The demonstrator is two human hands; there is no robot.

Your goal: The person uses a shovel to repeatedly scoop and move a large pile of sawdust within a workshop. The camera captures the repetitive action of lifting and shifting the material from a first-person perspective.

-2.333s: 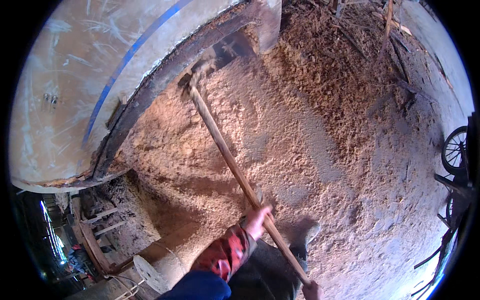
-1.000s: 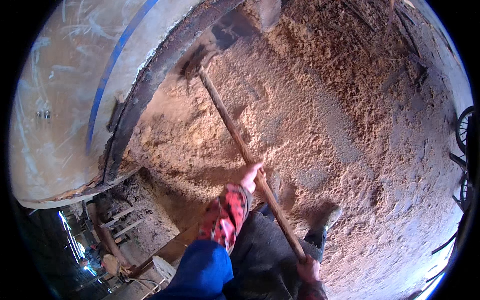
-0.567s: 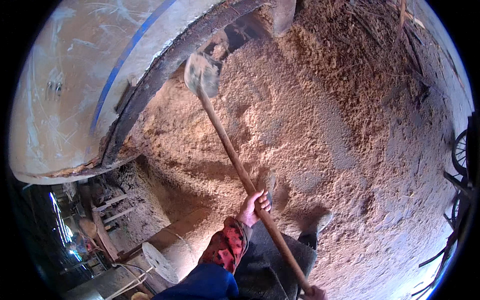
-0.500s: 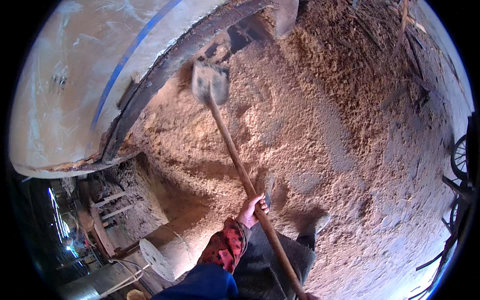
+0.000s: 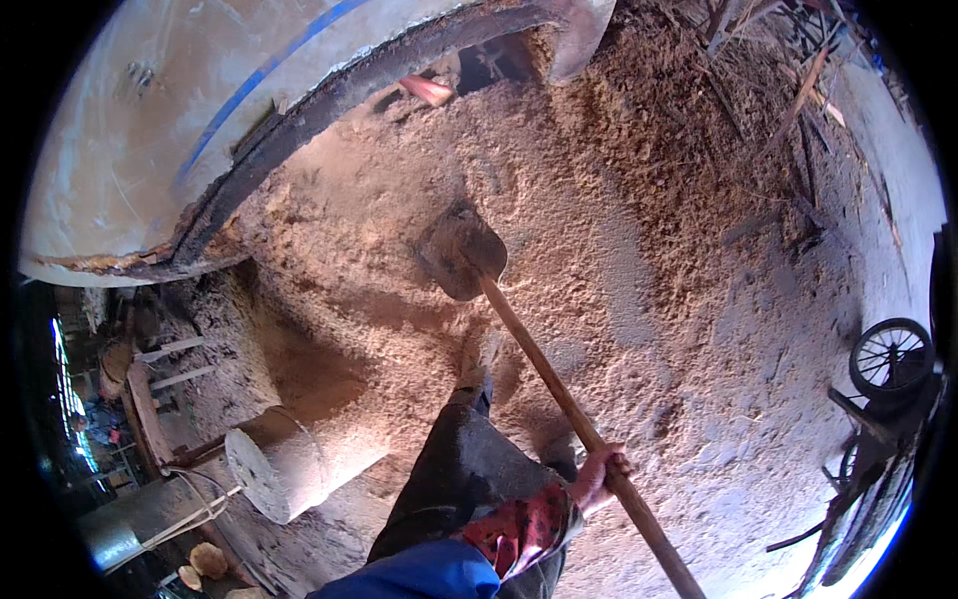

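My left hand [image 5: 596, 479] is wrapped round the middle of a shovel's wooden handle. The shovel [image 5: 534, 349] slants from the lower right up to its dark metal blade [image 5: 462, 252], which is over the sawdust-like pile [image 5: 559, 210] in front of my feet. Brown material seems to lie on the blade, though I cannot tell how much. The handle's lower end runs out at the bottom edge; my right hand is not in view. My left arm, in a blue sleeve [image 5: 419, 574] with a red patterned cuff, crosses in front of my dark trouser legs.
A big pale curved panel [image 5: 110, 170] with a blue stripe overhangs the upper left, with a dark opening at its edge. Lower left are a cylindrical pipe [image 5: 284, 469] and cut log ends [image 5: 208, 561]. A wheeled cart [image 5: 891, 361] stands at right; sticks [image 5: 803, 85] lie upper right.
The shovel blade has come back from near the panel's opening toward my feet. My left hand, still on the handle, has moved right and down, and my right hand has left the view.
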